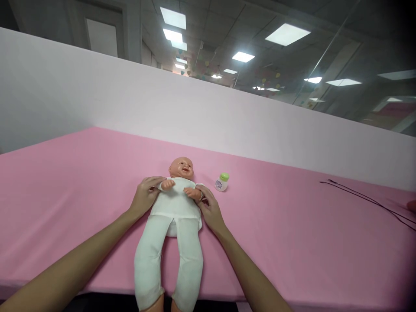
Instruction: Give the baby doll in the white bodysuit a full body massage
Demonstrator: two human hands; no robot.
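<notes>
A baby doll (177,201) in a white top and white trousers lies on its back on the pink padded surface (276,242), its legs toward me and its feet past the front edge. My left hand (147,194) is closed at the doll's arm on the left side of the picture, by the sleeve. On the other side my right hand (209,206) has its fingers wrapped round the doll's other arm near the wrist. Just right of the doll's head stands a small white bottle (221,184) with a green cap.
Thin black cables (367,197) lie on the pink surface at the far right, and part of a reddish object (411,206) shows at the right edge. A white wall (208,117) runs along the back, with glass above its right part.
</notes>
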